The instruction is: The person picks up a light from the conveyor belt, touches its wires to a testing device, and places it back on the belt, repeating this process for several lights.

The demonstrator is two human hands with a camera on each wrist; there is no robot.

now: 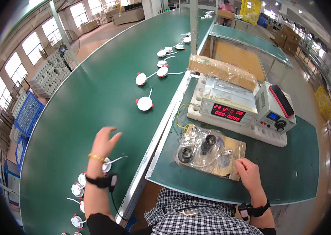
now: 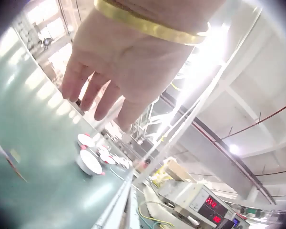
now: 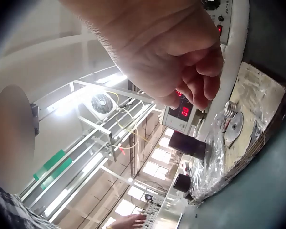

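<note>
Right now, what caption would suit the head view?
Open left hand above the green conveyor; right hand curled at the corner of a plastic-covered board.

My head view is bright and even. Daylight from the tall factory windows (image 1: 15, 66) at ten o'clock puts a sheen on the long green conveyor belt (image 1: 95, 90), and the fisheye corners go black. On the left wrist view, ceiling glare at two o'clock bleaches detail. On the right wrist view, the close bare right hand (image 3: 171, 52) is out of focus.

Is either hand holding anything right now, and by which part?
Left hand is spread open above the conveyor belt, holding nothing. Right hand has its fingers curled at the cardboard sheet, at its near corner; whether they pinch it cannot be told.
</note>
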